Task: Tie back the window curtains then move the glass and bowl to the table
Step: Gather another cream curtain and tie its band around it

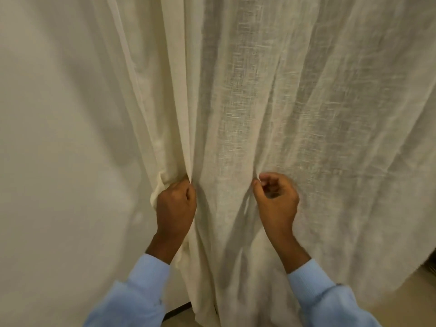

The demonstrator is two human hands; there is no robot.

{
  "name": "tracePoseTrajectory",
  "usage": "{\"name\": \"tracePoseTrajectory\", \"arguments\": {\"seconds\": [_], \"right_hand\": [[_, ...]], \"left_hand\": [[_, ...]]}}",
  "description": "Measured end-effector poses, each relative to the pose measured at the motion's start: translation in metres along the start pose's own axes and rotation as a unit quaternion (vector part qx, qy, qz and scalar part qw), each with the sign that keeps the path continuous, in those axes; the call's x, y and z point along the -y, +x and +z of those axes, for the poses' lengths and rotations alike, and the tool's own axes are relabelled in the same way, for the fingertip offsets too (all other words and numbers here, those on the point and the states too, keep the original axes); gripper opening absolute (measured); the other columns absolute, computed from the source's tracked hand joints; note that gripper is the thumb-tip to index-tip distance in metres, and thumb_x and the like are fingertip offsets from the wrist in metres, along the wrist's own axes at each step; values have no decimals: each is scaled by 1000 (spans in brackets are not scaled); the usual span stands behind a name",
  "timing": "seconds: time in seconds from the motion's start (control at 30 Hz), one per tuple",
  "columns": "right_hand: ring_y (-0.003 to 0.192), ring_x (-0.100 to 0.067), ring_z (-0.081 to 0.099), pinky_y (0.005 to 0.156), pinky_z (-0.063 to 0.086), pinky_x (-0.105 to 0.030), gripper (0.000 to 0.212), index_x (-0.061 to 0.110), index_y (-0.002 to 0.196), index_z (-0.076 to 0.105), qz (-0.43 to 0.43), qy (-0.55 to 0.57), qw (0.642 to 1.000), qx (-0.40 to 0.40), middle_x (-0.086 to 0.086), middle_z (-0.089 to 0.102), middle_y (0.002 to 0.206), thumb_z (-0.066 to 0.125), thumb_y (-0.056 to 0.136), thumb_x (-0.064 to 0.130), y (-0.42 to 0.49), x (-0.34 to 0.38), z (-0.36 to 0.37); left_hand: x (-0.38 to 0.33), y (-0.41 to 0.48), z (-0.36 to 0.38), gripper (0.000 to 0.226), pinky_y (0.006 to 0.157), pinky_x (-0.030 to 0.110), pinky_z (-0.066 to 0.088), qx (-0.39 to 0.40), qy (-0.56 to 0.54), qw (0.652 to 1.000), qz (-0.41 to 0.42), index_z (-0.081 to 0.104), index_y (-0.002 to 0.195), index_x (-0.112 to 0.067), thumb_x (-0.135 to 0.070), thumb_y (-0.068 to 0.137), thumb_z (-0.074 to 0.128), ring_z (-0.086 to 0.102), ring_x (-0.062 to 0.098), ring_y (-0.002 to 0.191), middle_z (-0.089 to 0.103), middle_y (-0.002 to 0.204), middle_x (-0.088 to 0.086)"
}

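Cream, loosely woven linen fills most of the view: the curtain (271, 90) is hung in long vertical folds from the top of the frame down to the floor (420, 291), a strip of which is seen at the lower right corner. The curtain's left edge is bunched and held by the left hand (175, 204), whose fingers are curled tightly round the gathered cloth. The right hand (276, 199) is set apart to the right at about the same height, with its fingers curled. A small fold seems to be pinched between thumb and forefinger, since creases run out from the fingertips, though the contact itself is not clearly seen. A span of cloth is stretched between the two hands. Left of the gathered edge a plain pale wall (59, 114) is exposed, leaving open room on that side. Light blue sleeves (141, 291) are worn on both arms.
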State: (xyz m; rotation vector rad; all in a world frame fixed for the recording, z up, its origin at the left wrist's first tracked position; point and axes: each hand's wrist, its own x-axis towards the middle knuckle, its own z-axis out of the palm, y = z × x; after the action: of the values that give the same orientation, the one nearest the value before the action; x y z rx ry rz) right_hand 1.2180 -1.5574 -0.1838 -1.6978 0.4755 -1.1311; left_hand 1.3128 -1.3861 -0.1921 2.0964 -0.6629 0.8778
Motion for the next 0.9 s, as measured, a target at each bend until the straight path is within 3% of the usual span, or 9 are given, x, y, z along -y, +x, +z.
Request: {"name": "tracePoseTrajectory", "arguments": {"seconds": [0.1, 0.17, 0.37, 0.5, 0.57, 0.67, 0.77, 0.87, 0.9], "right_hand": [[63, -5, 57, 65, 53, -30, 29, 28, 87, 63, 13, 43, 999, -11, 11, 60, 72, 68, 79, 0, 11, -9, 19], [59, -4, 53, 63, 49, -23, 26, 19, 93, 64, 19, 63, 998, -7, 8, 55, 70, 65, 78, -2, 22, -16, 32], [59, -9, 51, 59, 46, -22, 20, 16, 79, 67, 13, 101, 994, 38, -9, 60, 71, 63, 81, -3, 60, -37, 67], [69, -11, 58, 66, 48, -19, 22, 16, 81, 65, -34, 138, 987, 70, -9, 63, 85, 66, 83, -6, 82, -50, 82], [73, -16, 61, 68, 51, -22, 25, 18, 86, 67, -32, 175, 978, 113, -7, 66, 85, 64, 85, -6, 90, -58, 87], [65, -7, 57, 62, 50, -21, 28, 18, 87, 64, -4, 231, 957, 175, 9, 64, 74, 55, 91, -9, 96, -63, 95], [60, 2, 50, 61, 44, -16, 33, 19, 85, 55, 3, 273, 943, 190, 19, 59, 67, 41, 96, -8, 107, -65, 99], [67, 4, 53, 68, 45, -12, 11, 13, 97, 56, 14, 321, 919, 230, 18, 59, 76, 45, 96, 15, 115, -65, 95], [72, 4, 57, 71, 47, -13, 19, 8, 104, 55, 14, 331, 912, 244, 14, 61, 84, 51, 93, 23, 115, -65, 92]], "left_hand": [[7, 4, 1, 40, 51, 9, 21, -24, -3, 1000, -11, 41, 56, -13, 5, 83, 64, 22, -3, 43, 29, 54, -11], [13, 7, 5, 35, 46, 19, 27, -41, 1, 998, -55, 40, 60, -12, -3, 86, 61, 30, 9, 43, 34, 52, -5], [6, 11, 24, 25, 42, 16, 26, -96, 15, 985, -140, 42, 70, -13, -29, 89, 37, 35, 10, 41, 40, 51, -1], [-7, 9, 38, 66, 74, 27, 49, -91, -50, 968, -230, 59, 106, -7, -65, 75, 54, 60, 13, 80, 66, 91, -2], [-13, 11, 48, 61, 71, 23, 51, -121, -5, 968, -220, 64, 97, -6, -62, 75, 57, 68, 21, 77, 71, 85, 4], [-22, 16, 61, 35, 55, 11, 42, -169, 103, 968, -158, 63, 71, -5, -38, 84, 66, 65, 20, 51, 68, 62, 5], [-32, 17, 73, 37, 46, 22, 49, -196, 158, 951, -180, 60, 65, -8, -39, 85, 62, 62, 21, 45, 64, 55, 5], [-39, 18, 83, 42, 40, 28, 50, -216, 208, 926, -228, 56, 62, -7, -42, 85, 59, 56, 23, 39, 59, 49, 6], [-42, 17, 86, 42, 40, 27, 48, -213, 225, 922, -235, 56, 61, -8, -41, 85, 61, 54, 22, 37, 58, 48, 6]]}}
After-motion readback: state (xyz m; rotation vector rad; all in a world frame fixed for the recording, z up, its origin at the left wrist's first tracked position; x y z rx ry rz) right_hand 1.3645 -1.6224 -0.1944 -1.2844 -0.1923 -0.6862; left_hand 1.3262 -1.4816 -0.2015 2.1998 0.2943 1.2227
